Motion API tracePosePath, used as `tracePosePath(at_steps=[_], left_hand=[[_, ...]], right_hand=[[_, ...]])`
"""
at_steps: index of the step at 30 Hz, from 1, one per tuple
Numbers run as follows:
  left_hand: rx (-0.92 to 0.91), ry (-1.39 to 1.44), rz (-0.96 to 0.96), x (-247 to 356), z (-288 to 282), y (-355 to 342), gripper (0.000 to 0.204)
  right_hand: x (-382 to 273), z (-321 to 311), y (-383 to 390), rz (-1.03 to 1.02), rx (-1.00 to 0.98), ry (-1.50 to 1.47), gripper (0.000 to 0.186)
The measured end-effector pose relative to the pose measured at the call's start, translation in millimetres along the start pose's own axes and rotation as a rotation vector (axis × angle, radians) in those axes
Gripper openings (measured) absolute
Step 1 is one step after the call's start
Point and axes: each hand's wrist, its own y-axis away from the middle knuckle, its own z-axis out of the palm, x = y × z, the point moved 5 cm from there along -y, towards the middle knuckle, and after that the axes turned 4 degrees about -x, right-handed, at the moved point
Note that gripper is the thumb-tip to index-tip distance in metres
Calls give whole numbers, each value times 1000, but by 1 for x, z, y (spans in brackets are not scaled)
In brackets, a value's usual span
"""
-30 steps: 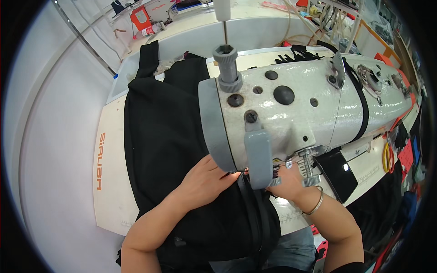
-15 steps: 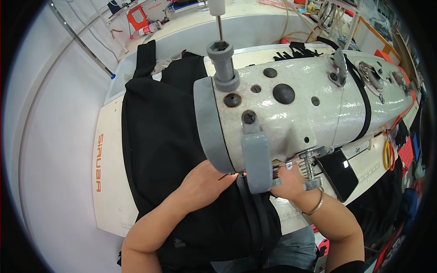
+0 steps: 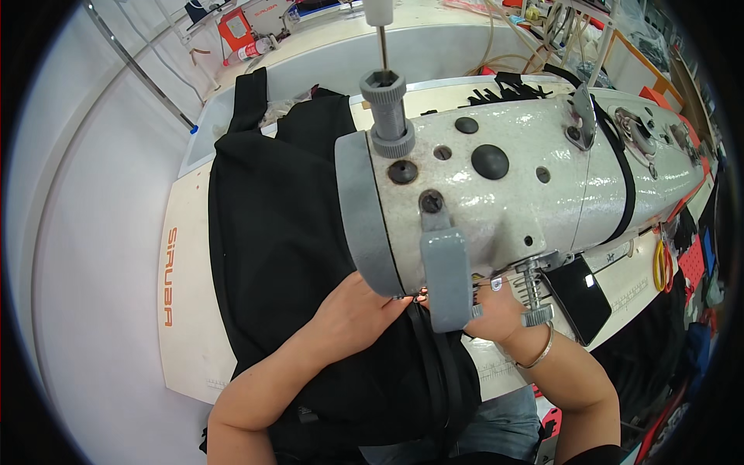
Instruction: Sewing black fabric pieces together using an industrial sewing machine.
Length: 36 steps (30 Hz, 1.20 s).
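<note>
A large piece of black cloth point(image 3: 271, 209) lies over the sewing machine's bed and hangs down over my lap. Two dark strips point(image 3: 434, 372) run along it toward me from the needle area. My left hand point(image 3: 353, 318) rests on the cloth, its fingers closed together at the cloth beside the lit needle area; some fingertips are hidden under the machine head point(image 3: 519, 201). On the other side, my right hand point(image 3: 494, 310), with a bangle point(image 3: 540, 353) at the wrist, reaches in behind the grey lever point(image 3: 446, 279) and the tension spring. Its fingers are hidden.
A black phone point(image 3: 577, 298) lies on the white table point(image 3: 186, 341) right of my right hand. Yellow-handled scissors point(image 3: 663, 263) are farther right. At the back stand a bottle point(image 3: 252, 50) and an orange-and-white box point(image 3: 232, 29). Dark cloth hangs at the lower right.
The view has shifted slightly, so the machine head sits a little farther right. My left fingers are slightly nearer the needle area; a thin dark line beside them no longer shows.
</note>
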Motion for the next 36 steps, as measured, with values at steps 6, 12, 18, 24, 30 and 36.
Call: tracePosePath(at_steps=[6,12,18,24,30,36], left_hand=[[29,58,-27,0,-1,0,19],[41,103,4,0,-4,1,18],[7,180,-122,-5,-3,-3,16],[28,155,-130,-5,5,-4,14],[166,-117,104,8,7,3,6],[58,44,7,5,16,3,19]], right_hand=[[-4,-4,-3,-32,70,-37,22],[-13,-9,-4,-196,236,123,9],[-10,-4,-6,-99,87,89,22],[-14,-13,-8,-97,152,-20,12],[-19,-18,-10,-193,266,153,15],[-7,-8,-9,-200,267,147,10]])
